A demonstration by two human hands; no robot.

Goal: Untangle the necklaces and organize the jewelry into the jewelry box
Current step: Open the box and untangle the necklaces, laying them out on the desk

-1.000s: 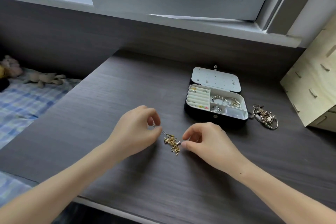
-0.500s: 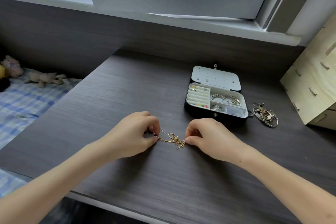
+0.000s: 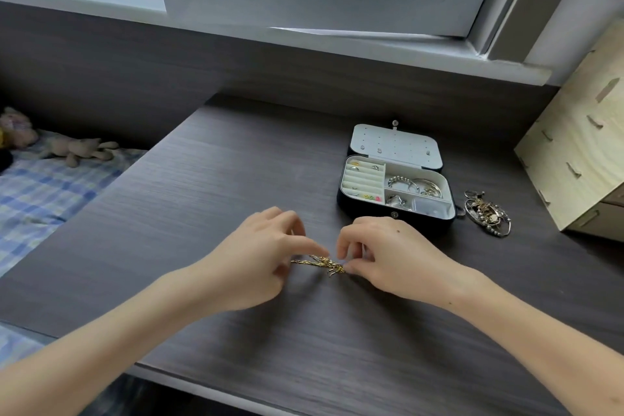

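Note:
A small tangle of gold necklace chain (image 3: 321,263) is stretched low over the dark wooden desk (image 3: 209,199), between my hands. My left hand (image 3: 260,255) pinches its left end and my right hand (image 3: 388,255) pinches its right end. Behind my right hand stands the open black jewelry box (image 3: 394,213), lid flat at the back, with rings in the left slots and silver bracelets in the right compartments. A heap of tangled silver and gold jewelry (image 3: 488,213) lies on the desk right of the box.
A light plywood drawer unit (image 3: 574,159) stands at the desk's right edge. The window sill (image 3: 304,40) runs along the back wall. Left of the desk is a bed with a checked sheet (image 3: 40,199) and soft toys (image 3: 77,149).
The gold tangle hung loose a second ago; now it is pulled flat and sideways between both hands, which have come lower and closer together.

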